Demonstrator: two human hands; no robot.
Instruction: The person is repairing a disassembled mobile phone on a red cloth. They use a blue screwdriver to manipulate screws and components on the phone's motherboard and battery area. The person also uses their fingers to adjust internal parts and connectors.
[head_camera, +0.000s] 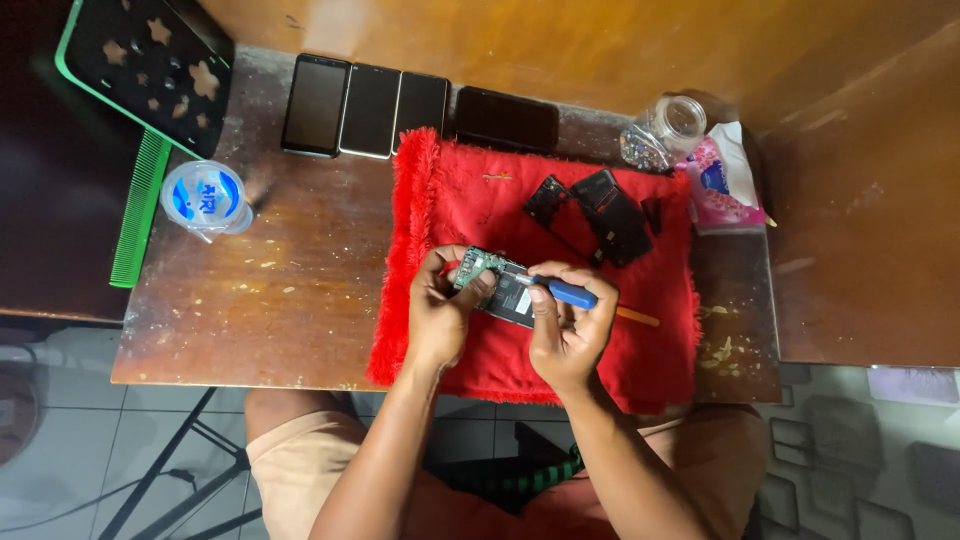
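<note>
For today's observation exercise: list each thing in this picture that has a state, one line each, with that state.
Opened phone: back off, circuit board showing, held in left hand.
Blue-handled screwdriver: in right hand, tip on the phone.
Four phones: screens dark, flat in a row.
Glass jar: on its side.
Black phone parts: detached, on red cloth.
</note>
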